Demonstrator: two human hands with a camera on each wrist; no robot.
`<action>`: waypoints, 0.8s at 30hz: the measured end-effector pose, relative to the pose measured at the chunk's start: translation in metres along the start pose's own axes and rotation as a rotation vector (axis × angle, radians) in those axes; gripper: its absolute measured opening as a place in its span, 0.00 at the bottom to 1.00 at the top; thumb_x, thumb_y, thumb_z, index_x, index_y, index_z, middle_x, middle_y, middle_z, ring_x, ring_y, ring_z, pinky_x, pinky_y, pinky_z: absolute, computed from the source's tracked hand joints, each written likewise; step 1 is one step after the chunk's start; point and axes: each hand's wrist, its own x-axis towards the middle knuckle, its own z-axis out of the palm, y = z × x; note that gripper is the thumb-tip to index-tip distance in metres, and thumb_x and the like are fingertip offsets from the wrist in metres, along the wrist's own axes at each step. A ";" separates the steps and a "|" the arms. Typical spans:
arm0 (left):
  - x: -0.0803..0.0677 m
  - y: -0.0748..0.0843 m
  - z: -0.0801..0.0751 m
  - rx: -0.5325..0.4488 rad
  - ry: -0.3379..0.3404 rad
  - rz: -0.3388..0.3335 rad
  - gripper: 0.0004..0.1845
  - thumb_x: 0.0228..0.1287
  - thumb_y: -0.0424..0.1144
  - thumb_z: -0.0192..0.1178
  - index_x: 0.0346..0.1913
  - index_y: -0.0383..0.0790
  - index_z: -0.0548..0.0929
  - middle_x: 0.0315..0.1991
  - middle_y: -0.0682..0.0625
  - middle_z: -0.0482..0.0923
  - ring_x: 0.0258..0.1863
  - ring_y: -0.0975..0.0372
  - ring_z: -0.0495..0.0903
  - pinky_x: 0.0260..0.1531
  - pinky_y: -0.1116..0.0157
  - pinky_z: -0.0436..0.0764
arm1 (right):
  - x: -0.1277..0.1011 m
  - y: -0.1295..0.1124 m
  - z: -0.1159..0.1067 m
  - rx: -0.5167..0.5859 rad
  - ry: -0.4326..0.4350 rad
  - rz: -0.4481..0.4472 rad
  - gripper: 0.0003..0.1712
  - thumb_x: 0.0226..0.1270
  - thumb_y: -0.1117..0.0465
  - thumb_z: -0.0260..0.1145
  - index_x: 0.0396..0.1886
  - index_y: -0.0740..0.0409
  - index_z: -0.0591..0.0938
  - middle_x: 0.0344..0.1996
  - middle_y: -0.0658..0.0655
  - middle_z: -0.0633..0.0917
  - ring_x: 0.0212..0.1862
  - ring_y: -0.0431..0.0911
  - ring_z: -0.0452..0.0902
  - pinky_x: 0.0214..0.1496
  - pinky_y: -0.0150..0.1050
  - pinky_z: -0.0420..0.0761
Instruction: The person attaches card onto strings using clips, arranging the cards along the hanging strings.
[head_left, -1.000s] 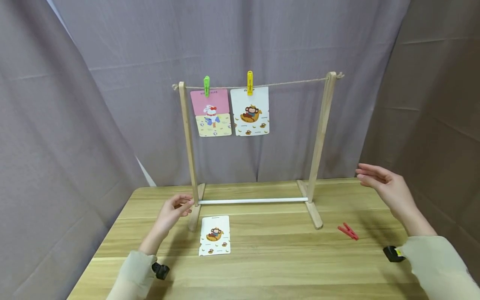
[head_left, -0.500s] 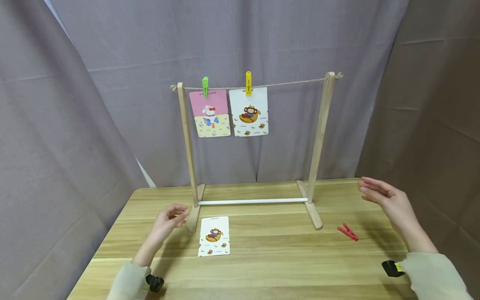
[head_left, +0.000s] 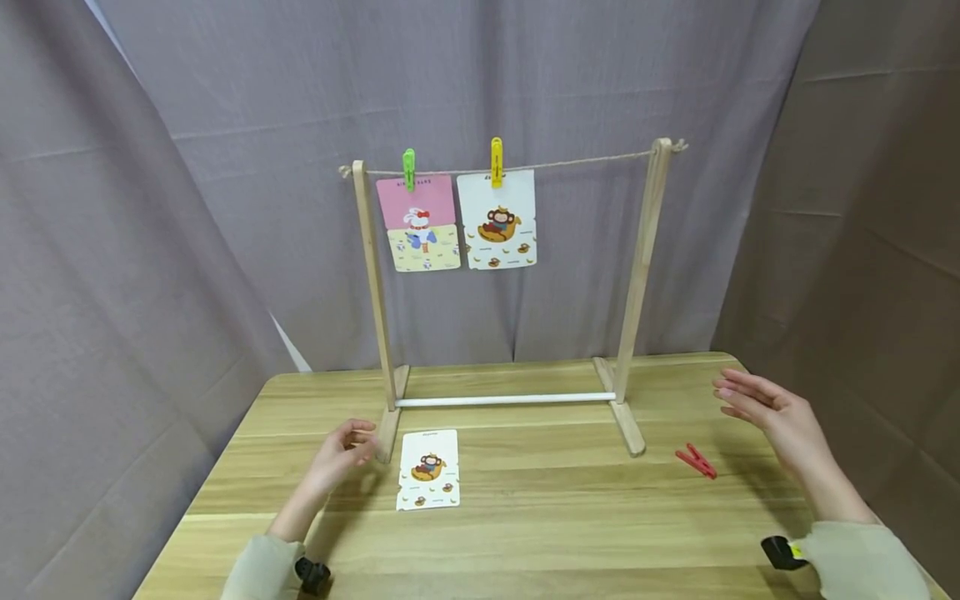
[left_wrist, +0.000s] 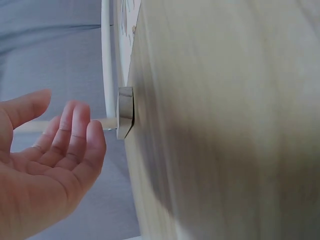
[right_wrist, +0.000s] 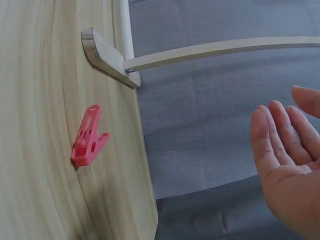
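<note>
My left hand (head_left: 337, 458) hovers above the table beside the stand's left foot, its fingers loosely bent around nothing. Just to its right lies a white card with a monkey on a banana (head_left: 428, 490), flat on the wood. Over the table's right side hangs my right hand (head_left: 776, 421), palm inward and holding nothing. A red clothespin (head_left: 696, 461) lies nearest to it; the right wrist view shows this clothespin (right_wrist: 88, 140) apart from the fingers. On the string, a green clothespin (head_left: 408, 169) holds a pink and yellow card (head_left: 420, 225), and a yellow clothespin (head_left: 497, 162) holds another monkey card (head_left: 498, 250).
A wooden stand (head_left: 641, 275) with two posts carries the string (head_left: 592, 161). Low down, a white rod (head_left: 506, 400) joins its posts. Grey curtains (head_left: 592, 75) hang behind and at the sides of the wooden table (head_left: 555, 517).
Both hands have sunk lower; the left one has also drawn back a little from the stand's left post. Cards and clothespins stay where they were.
</note>
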 end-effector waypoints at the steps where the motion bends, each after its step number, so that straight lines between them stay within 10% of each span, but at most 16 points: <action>1: 0.000 -0.001 0.001 0.006 -0.005 0.002 0.20 0.67 0.26 0.60 0.59 0.21 0.71 0.46 0.32 0.81 0.36 0.57 0.78 0.36 0.67 0.81 | 0.000 0.000 0.000 0.003 -0.006 -0.004 0.20 0.74 0.71 0.60 0.62 0.54 0.81 0.49 0.44 0.88 0.46 0.34 0.85 0.44 0.27 0.82; 24: -0.006 -0.011 0.013 0.236 -0.156 0.063 0.17 0.66 0.32 0.65 0.53 0.24 0.78 0.42 0.41 0.84 0.43 0.56 0.81 0.40 0.63 0.79 | -0.005 0.013 -0.005 -0.066 -0.032 0.057 0.20 0.75 0.70 0.60 0.60 0.48 0.81 0.50 0.43 0.87 0.48 0.33 0.84 0.45 0.27 0.82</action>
